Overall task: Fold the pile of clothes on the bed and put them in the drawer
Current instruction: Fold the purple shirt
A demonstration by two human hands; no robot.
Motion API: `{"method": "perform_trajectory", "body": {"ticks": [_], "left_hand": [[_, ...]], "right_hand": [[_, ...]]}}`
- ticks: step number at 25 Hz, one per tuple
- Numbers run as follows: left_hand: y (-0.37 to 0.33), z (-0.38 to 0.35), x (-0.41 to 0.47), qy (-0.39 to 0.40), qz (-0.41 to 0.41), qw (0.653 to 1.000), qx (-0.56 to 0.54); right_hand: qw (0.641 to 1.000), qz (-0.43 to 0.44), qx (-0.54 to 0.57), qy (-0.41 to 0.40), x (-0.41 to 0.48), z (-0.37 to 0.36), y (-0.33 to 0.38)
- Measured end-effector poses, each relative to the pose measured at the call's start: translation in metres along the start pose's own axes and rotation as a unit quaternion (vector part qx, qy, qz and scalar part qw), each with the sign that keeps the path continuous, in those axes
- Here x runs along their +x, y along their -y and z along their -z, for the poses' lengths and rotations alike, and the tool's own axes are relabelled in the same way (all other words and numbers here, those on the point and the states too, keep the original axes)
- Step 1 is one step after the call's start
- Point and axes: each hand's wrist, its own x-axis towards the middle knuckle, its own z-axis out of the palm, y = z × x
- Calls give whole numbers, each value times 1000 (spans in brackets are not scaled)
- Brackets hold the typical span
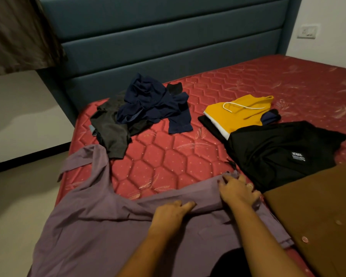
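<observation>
**Purple shirt spread at the bed's near left corner, both hands on it**

At the far left we see the floor (18,206), and the bed (168,160) begins at its rounded left edge. The purple shirt (92,226) lies spread over the near left corner. Its left side hangs past the mattress edge, and one sleeve (82,158) reaches up along that edge.

Beyond it sits the unfolded pile: a grey garment (112,128) touching the sleeve, with a navy garment (152,102) crumpled on top, near the headboard (168,37). Bare mattress lies open between the pile and the shirt's upper edge.

Our left hand (171,213) rests on a raised fold of the shirt, its fingers (188,205) nearly straight and gripping nothing. Our right hand (239,190) sits on the shirt's upper right edge. Its fingers (227,179) are spread and lightly bent, and we cannot tell whether they pinch the cloth.

To the right, a yellow garment (238,116) lies folded on darker folded pieces. Just nearer lies a black garment (278,146), and a brown shirt (318,212) overlaps its near edge at the far right.
</observation>
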Motion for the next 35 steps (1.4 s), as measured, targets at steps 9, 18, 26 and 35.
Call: {"method": "perform_trajectory", "body": {"ticks": [9, 18, 26, 35], "left_hand": [[-11, -11, 3, -38, -29, 999, -6], [-25, -11, 15, -1, -33, 998, -45], [-40, -19, 27, 72, 30, 989, -122], [7, -3, 13, 12, 140, 965, -221]], "right_hand": [[947, 6, 292, -132, 22, -7, -4], [894, 127, 419, -97, 30, 3, 1], [930, 60, 326, -161, 48, -18, -14], [964, 169, -193, -63, 37, -51, 1]]}}
